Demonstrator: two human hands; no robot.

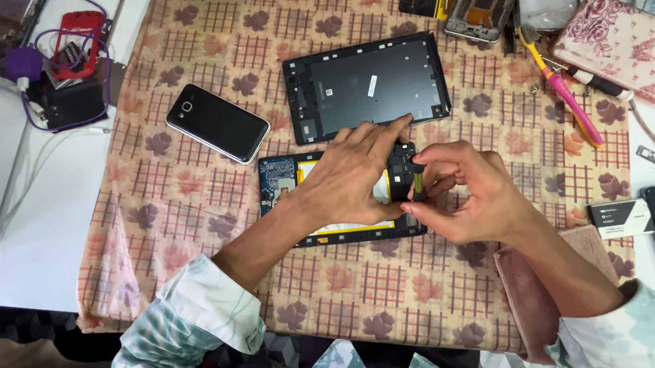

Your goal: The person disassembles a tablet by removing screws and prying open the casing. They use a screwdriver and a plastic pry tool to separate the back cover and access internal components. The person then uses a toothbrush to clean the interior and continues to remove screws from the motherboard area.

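Your right hand fingers pinched a small screwdriver over the opened tablet, left hand spread flat; a slip could have gouged its board.

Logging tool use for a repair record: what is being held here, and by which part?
The right hand holds a small screwdriver upright, fingers on its handle; the left hand rests on the opened tablet.

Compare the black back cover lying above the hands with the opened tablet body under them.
The back cover lies free and untouched; the opened tablet body sits under the left hand, with the right hand holding a small screwdriver over it. The back cover is a plain dark shell; the opened tablet body shows a blue circuit board and yellow-edged battery. Both are flat rectangles on the patterned cloth.
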